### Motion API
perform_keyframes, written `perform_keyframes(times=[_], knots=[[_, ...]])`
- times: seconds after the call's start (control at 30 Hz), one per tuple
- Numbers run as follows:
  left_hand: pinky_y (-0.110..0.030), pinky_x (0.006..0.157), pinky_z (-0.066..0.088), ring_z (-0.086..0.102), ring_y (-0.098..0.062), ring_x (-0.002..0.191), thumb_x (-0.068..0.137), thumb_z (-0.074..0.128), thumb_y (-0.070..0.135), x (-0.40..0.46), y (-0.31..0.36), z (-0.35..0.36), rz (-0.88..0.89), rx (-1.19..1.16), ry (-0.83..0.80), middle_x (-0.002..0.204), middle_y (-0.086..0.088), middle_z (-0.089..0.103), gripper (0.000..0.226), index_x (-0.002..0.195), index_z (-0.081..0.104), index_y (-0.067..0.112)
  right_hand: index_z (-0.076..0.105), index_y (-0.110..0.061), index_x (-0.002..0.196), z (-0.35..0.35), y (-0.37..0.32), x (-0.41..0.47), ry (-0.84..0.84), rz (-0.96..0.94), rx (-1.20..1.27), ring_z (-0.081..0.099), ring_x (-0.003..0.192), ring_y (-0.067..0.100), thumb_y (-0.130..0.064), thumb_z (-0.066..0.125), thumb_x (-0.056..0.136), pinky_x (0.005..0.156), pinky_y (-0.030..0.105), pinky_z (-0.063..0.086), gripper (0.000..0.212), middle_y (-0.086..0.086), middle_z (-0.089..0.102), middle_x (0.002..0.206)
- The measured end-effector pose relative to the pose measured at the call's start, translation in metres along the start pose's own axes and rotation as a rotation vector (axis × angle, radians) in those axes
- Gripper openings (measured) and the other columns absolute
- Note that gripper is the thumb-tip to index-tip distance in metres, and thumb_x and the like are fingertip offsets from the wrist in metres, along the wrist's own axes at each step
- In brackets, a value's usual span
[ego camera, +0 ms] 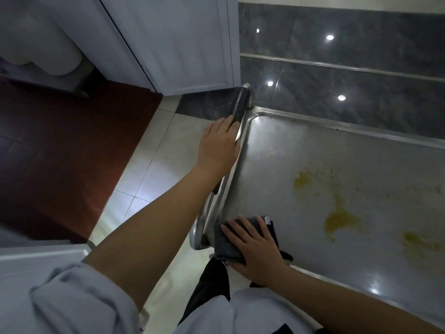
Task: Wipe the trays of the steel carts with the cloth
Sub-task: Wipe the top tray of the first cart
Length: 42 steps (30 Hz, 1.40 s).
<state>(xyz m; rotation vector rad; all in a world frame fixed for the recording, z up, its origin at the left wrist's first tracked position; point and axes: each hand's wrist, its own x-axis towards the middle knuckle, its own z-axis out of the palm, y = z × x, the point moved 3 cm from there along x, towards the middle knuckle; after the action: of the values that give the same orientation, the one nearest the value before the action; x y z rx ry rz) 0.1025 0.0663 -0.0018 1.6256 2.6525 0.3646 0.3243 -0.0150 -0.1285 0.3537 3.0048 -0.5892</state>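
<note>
The steel cart's top tray (pixel 277 155) fills the right half of the view, its rim running from the far corner toward me. Yellow-brown stains (pixel 337 220) mark its surface on the right. My left hand (pixel 218 147) grips the cart's black padded handle (pixel 237 104) along the tray's left side. A folded dark grey cloth (pixel 228 247) lies on the tray's near left corner. My right hand (pixel 255 249) presses flat on it with spread fingers.
A white door (pixel 168 44) stands open at the top left, close to the cart's handle. A dark marble wall (pixel 337 68) runs behind the tray. Pale floor tiles (pixel 149 179) and a dark red floor (pixel 60 145) lie to the left.
</note>
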Motion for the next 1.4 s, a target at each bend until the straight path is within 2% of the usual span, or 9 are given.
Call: perform_keyframes(times=[0.13,0.3,0.43,0.6,0.7,0.77,0.87,1.17,1.4], knots=[[-0.040,0.122,0.016,0.021,-0.029,0.150,0.103,0.044,0.023,-0.028,0.002,0.006,-0.087,-0.080,-0.062,0.163,-0.011,0.024,0.057,0.155,0.027,0.012,0.036,-0.033,0.153,0.000,0.008,-0.004,-0.009,-0.033,0.004,0.033,0.148,0.024,-0.074,0.035,0.093,0.117,0.056,0.019,0.072,-0.006,0.039,0.158],[-0.040,0.121,0.025,0.033,-0.024,0.145,0.102,0.045,0.018,-0.044,0.002,0.006,-0.140,-0.147,0.009,0.159,-0.009,0.035,0.051,0.152,0.037,0.010,0.020,-0.036,0.157,-0.013,0.039,0.032,-0.017,-0.091,-0.039,0.029,0.149,0.023,-0.072,0.032,0.094,0.117,0.051,0.011,0.073,-0.005,0.030,0.163],[-0.036,0.118,0.023,0.036,-0.028,0.144,0.100,0.044,0.017,-0.042,0.003,0.009,-0.112,-0.078,0.041,0.157,-0.013,0.038,0.051,0.150,0.039,0.006,0.003,-0.038,0.159,-0.044,0.099,0.101,-0.011,0.088,-0.078,0.010,0.154,0.023,-0.072,0.030,0.093,0.121,0.051,-0.004,0.079,-0.005,0.012,0.167],[-0.034,0.113,0.025,0.043,-0.032,0.140,0.099,0.024,0.030,-0.042,0.004,0.014,-0.079,0.011,0.061,0.151,-0.018,0.044,0.059,0.146,0.044,0.002,0.004,-0.037,0.159,-0.088,0.177,0.177,0.030,0.320,-0.052,-0.002,0.155,0.019,-0.073,0.028,0.094,0.122,0.052,-0.007,0.079,-0.007,0.006,0.168],[-0.037,0.112,0.029,0.047,-0.035,0.137,0.100,0.038,0.021,-0.041,0.003,0.016,-0.079,0.037,0.077,0.149,-0.020,0.047,0.049,0.144,0.046,0.001,0.002,-0.039,0.159,-0.108,0.219,0.196,0.005,0.411,-0.013,-0.004,0.155,0.018,-0.072,0.033,0.093,0.120,0.054,-0.007,0.079,-0.009,0.002,0.168],[-0.041,0.110,0.035,0.049,-0.036,0.135,0.097,0.048,0.017,-0.041,0.004,0.016,-0.080,0.046,0.086,0.147,-0.020,0.048,0.049,0.143,0.048,0.000,0.000,-0.039,0.159,-0.117,0.238,0.199,-0.026,0.438,-0.014,-0.006,0.154,0.017,-0.072,0.033,0.094,0.120,0.055,-0.007,0.079,-0.010,-0.001,0.168],[-0.044,0.106,0.044,0.052,-0.035,0.132,0.098,0.040,0.023,-0.042,0.007,0.014,-0.077,0.072,0.099,0.145,-0.019,0.051,0.050,0.141,0.050,0.001,0.000,-0.040,0.159,-0.123,0.248,0.192,-0.037,0.427,-0.022,-0.005,0.154,0.016,-0.073,0.033,0.093,0.120,0.054,-0.006,0.080,-0.011,-0.001,0.168],[-0.046,0.105,0.044,0.051,-0.035,0.132,0.095,0.059,0.015,-0.042,0.007,0.018,-0.090,0.108,0.087,0.147,-0.018,0.050,0.050,0.142,0.050,0.002,-0.002,-0.043,0.157,-0.127,0.291,0.123,0.002,0.527,-0.062,-0.005,0.154,0.014,-0.074,0.031,0.093,0.120,0.052,-0.005,0.078,-0.012,-0.002,0.168],[-0.050,0.107,0.045,0.047,-0.038,0.133,0.096,0.055,0.014,-0.039,0.008,0.018,-0.099,0.106,0.039,0.149,-0.019,0.046,0.052,0.145,0.045,0.002,-0.006,-0.036,0.159,-0.106,0.250,0.104,0.068,0.595,-0.059,-0.006,0.155,0.019,-0.074,0.023,0.094,0.120,0.055,-0.007,0.080,-0.006,-0.004,0.168]])
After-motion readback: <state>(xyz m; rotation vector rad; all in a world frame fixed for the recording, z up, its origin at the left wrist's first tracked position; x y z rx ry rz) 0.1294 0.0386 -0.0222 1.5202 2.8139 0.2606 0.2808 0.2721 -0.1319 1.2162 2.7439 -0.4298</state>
